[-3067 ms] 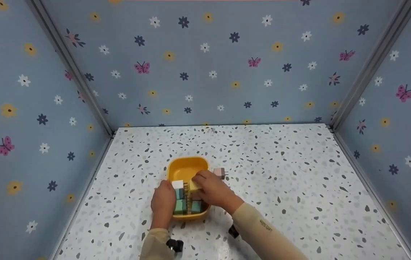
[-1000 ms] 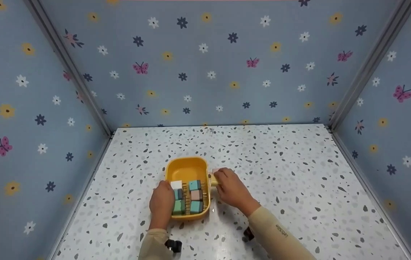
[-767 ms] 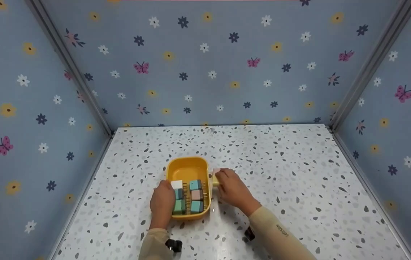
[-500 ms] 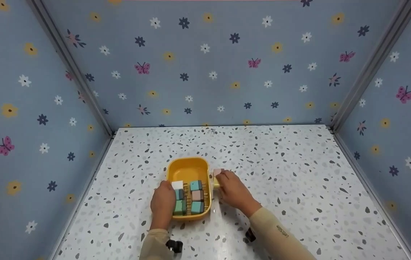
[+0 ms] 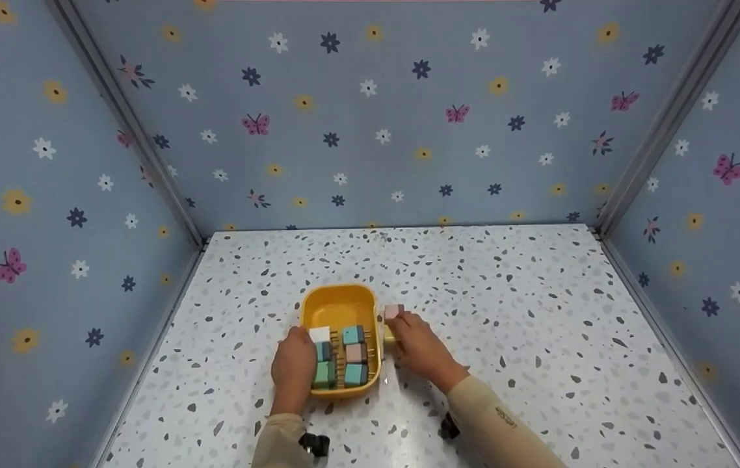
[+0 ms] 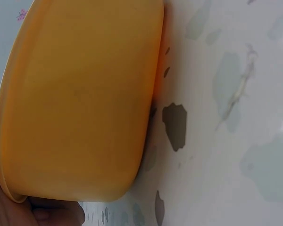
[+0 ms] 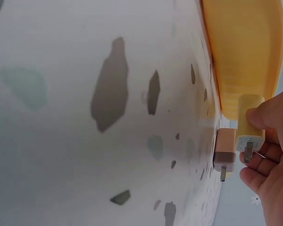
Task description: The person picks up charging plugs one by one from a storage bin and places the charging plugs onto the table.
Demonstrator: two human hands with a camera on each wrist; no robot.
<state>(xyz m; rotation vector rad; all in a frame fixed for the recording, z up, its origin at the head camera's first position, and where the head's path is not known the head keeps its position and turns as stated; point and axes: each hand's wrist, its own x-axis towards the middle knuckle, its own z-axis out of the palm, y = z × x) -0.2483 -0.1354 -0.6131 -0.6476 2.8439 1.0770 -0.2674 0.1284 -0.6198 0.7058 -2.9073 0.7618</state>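
Observation:
My left hand [image 5: 293,364] grips the left wall of a yellow plastic bin [image 5: 336,313]; a finger shows under its rim in the left wrist view. To the right of the bin, my right hand [image 5: 423,346] pinches a pale yellow charger plug [image 7: 247,117] between thumb and fingers, metal prongs pointing away from the bin. Just past it, a pink charger plug [image 5: 393,312] lies on the table beside the bin. In the bin's near half sit two rows of charger plugs: white [image 5: 320,334], blue and green [image 5: 322,374] at left, blue, pink [image 5: 356,353] and blue at right.
The bin stands on a white speckled tabletop [image 5: 506,312]. Blue flowered panels [image 5: 370,130] with grey corner posts close off the back and both sides. Black wrist-camera mounts [image 5: 315,444] show under both forearms.
My right hand has carried the yellow charger plug out of the bin to its right side, then shifted slightly nearer, uncovering the pink plug. The left hand stays on the bin.

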